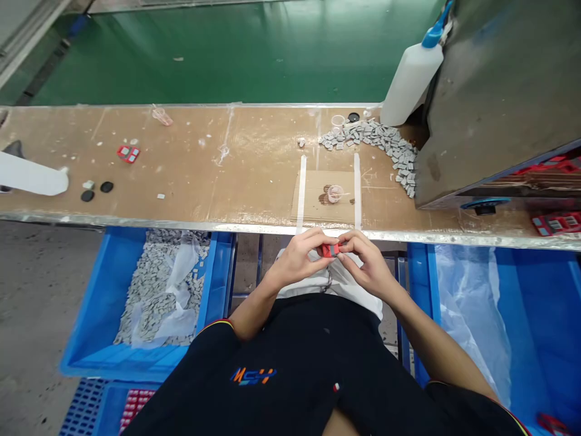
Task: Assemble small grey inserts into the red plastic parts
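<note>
In front of my lap, just below the table edge, my left hand (303, 257) pinches a small red and grey plastic part (330, 250) between thumb and fingers. The fingertips of my right hand (367, 261) are closed at the part's right end, and they hide that end. Beyond my hands, a small clear cup (334, 194) with a thin stick across it stands on a cardboard piece (313, 203) between two white tape strips. A curved heap of small grey pieces (385, 142) lies to the right of the cardboard.
A white bottle (411, 82) with a blue cap stands by a metal box (499, 97) at right. Another red part (128, 154) and black discs (106, 187) lie at left. Blue bins (86, 321) flank my legs; the left one holds many grey pieces. A green surface (249, 54) runs behind.
</note>
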A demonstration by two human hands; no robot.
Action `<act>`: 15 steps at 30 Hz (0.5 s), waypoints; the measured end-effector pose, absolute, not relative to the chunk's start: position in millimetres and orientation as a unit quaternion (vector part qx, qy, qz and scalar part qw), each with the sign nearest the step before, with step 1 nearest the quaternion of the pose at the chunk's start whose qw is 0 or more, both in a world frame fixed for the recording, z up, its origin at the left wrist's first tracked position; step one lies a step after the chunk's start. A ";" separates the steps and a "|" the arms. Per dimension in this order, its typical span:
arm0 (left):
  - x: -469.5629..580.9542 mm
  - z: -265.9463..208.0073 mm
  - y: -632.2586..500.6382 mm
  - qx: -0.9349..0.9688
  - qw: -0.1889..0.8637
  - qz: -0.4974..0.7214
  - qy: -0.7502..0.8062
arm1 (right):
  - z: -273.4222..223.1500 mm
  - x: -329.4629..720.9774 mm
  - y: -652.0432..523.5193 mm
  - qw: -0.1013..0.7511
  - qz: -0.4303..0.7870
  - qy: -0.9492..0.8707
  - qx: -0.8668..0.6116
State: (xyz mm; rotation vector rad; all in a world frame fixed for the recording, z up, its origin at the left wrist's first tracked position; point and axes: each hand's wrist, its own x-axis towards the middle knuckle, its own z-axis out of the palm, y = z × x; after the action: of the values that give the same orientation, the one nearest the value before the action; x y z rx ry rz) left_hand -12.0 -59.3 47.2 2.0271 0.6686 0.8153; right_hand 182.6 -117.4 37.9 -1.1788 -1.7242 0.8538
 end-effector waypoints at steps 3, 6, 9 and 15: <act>-14.1 47.2 -60.6 0.805 0.412 0.335 0.266 | 27.2 176.0 -114.9 0.466 0.322 -0.678 -0.467; -16.9 43.8 -60.1 0.790 0.427 0.346 0.274 | 23.1 174.1 -110.2 0.478 0.339 -0.670 -0.456; -19.4 37.0 -56.3 0.751 0.479 0.355 0.286 | 28.4 180.7 -105.2 0.447 0.390 -0.672 -0.443; -7.5 30.4 -52.2 0.721 0.542 0.333 0.275 | 41.5 194.4 -111.2 0.416 0.386 -0.669 -0.480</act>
State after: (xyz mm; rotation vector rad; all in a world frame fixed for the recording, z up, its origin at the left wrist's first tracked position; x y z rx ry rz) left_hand -7.5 -52.2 30.4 1.7126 0.6523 0.7914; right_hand 194.4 -111.2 41.5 -1.2045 -1.6813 0.9704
